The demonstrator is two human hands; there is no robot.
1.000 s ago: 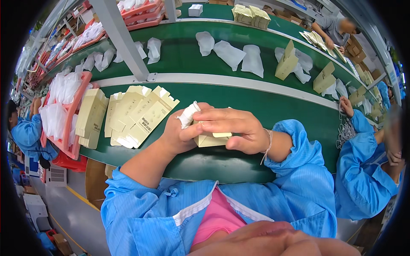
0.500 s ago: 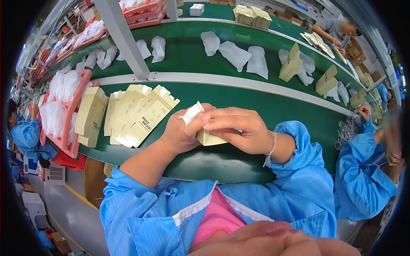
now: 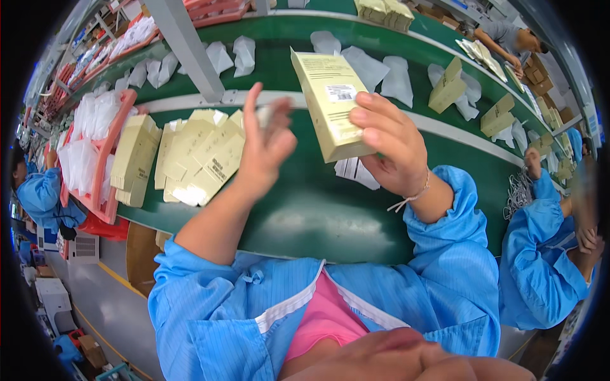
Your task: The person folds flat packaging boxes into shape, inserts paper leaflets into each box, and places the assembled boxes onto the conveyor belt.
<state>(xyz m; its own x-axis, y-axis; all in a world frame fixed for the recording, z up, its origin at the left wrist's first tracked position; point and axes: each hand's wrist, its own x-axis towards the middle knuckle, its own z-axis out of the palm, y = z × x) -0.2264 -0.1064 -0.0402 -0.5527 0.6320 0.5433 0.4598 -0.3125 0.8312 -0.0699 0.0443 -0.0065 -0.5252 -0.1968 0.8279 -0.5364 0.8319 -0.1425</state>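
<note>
My right hand (image 3: 389, 145) grips a pale yellow carton (image 3: 330, 101) by its lower end and holds it up over the green belt (image 3: 305, 209). My left hand (image 3: 260, 147) is raised just left of the carton, blurred, fingers spread, with a small white thing between fingertips that I cannot make out. A white leaflet (image 3: 356, 171) lies on the belt under my right hand. Flat yellow cartons (image 3: 200, 155) are fanned out on the belt to my left.
A pink tray (image 3: 95, 197) with clear bags and a stack of flat cartons (image 3: 135, 159) stands at the left. White bags (image 3: 381, 70) and standing cartons (image 3: 448, 86) ride the far belt. A worker in blue (image 3: 540, 267) sits at my right, another (image 3: 41, 193) at the left.
Both hands were low on the belt, closed around the carton. Now the right hand has lifted the carton upright and the left hand has come off it and risen.
</note>
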